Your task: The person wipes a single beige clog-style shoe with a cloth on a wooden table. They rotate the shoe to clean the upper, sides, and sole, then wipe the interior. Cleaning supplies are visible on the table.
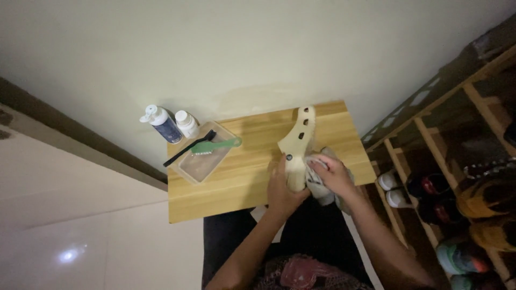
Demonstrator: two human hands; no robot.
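A cream clog shoe (299, 134) with holes stands on its edge on the wooden table (252, 134), its toe pointing away from me. My left hand (283, 185) grips the shoe near the heel. My right hand (326, 173) presses a grey-white cloth (324, 190) against the shoe's side near the heel. Both hands are at the table's near right edge.
A clear plastic tray (201, 160) lies at the table's left, with a green-handled brush (207, 147) across it. Two bottles (169, 123) stand behind it by the wall. A wooden shoe rack (462, 161) with several shoes stands to the right.
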